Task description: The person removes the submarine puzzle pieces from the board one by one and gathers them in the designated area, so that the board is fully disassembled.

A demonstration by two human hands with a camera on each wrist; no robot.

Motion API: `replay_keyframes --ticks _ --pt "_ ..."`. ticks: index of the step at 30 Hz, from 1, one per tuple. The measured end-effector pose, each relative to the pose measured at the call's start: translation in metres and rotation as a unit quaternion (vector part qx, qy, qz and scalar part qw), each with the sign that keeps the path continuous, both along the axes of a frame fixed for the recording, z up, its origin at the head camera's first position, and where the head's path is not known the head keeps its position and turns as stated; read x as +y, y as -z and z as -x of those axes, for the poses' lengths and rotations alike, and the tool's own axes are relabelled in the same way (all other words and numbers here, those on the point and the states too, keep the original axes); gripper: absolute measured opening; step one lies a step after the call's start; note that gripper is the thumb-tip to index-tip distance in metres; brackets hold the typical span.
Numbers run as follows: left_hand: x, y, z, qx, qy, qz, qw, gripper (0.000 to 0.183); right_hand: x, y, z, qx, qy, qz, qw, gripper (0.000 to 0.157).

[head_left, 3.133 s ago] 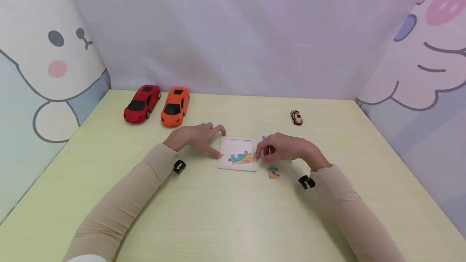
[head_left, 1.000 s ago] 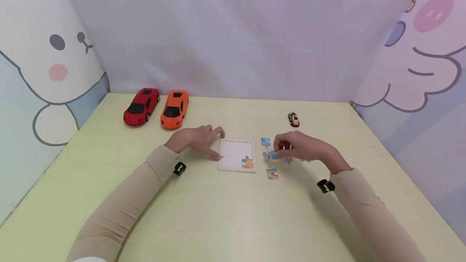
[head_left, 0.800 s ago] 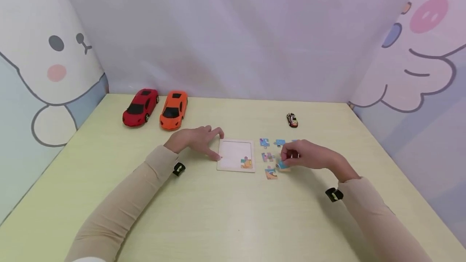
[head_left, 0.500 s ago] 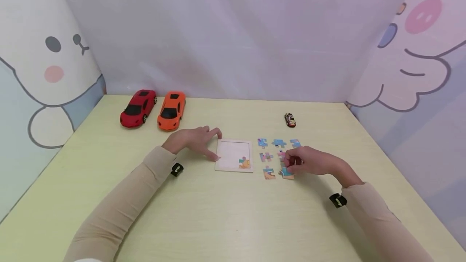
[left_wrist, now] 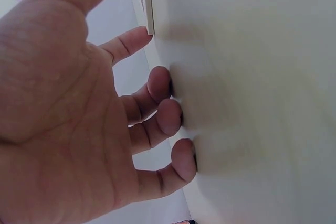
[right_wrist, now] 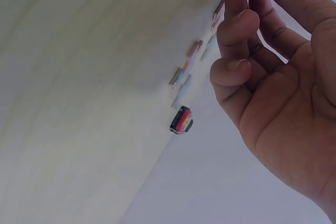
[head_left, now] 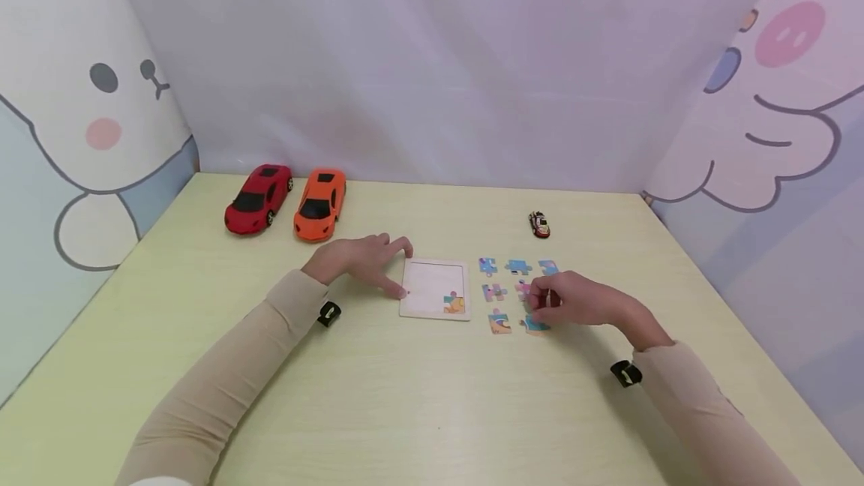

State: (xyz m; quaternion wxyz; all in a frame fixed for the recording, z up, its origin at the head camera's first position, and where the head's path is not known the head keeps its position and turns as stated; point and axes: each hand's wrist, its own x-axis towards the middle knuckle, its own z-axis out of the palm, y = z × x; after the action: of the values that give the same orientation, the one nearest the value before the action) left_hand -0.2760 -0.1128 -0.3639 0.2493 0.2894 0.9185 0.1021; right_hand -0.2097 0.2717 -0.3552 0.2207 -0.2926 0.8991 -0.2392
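My left hand [head_left: 361,259] is at the left edge of a square wooden puzzle tray [head_left: 433,315], its thumb and index finger touching that side. In the left wrist view the index finger meets the tray corner [left_wrist: 150,24], and the other fingers bend down to the table. One orange and blue jigsaw piece [head_left: 454,304] lies in the tray's lower right corner. My right hand [head_left: 574,298] hovers with thumb and index finger apart, just above a blue and orange jigsaw piece [head_left: 535,325] on the table. In the right wrist view its fingers are loosely bent, holding nothing visible.
Several jigsaw pieces [head_left: 494,292] lie in rows right of the tray; my right hand may cover some. A small toy car [head_left: 539,224] stands behind them. A red toy car [head_left: 259,199] and an orange toy car [head_left: 320,205] stand at the back left.
A blue and orange jigsaw piece has gone from the tray to the table's bottom row, carried by my right hand, which has moved right and let go. My left hand stays at the tray.
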Motion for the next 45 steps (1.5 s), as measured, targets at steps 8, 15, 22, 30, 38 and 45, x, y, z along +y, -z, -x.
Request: replay_keyframes --ticks 8,15,22,30,38,45 --pt "0.000 -0.001 0.000 0.002 0.006 0.005 1.0000 0.074 -0.029 -0.004 0.010 0.030 -0.026 0.003 0.999 0.005" --pt "0.001 -0.001 0.000 0.003 0.003 0.005 1.0000 0.074 -0.065 -0.008 0.018 0.026 -0.062 0.014 0.998 0.007" --pt "0.001 0.002 0.001 -0.001 -0.001 0.006 1.0000 0.074 -0.096 -0.002 0.024 0.011 -0.082 0.002 0.997 0.024" --pt "0.001 -0.002 -0.001 0.000 -0.008 0.007 0.9999 0.072 -0.112 0.003 0.030 0.006 -0.084 -0.016 0.996 0.031" --pt "0.003 -0.001 -0.001 0.000 -0.008 0.005 1.0000 0.072 -0.116 0.005 0.033 -0.011 -0.063 -0.027 0.998 0.030" --pt "0.002 0.000 -0.001 0.000 -0.010 0.008 0.9999 0.072 -0.117 0.007 0.032 0.016 -0.063 -0.011 0.998 0.020"
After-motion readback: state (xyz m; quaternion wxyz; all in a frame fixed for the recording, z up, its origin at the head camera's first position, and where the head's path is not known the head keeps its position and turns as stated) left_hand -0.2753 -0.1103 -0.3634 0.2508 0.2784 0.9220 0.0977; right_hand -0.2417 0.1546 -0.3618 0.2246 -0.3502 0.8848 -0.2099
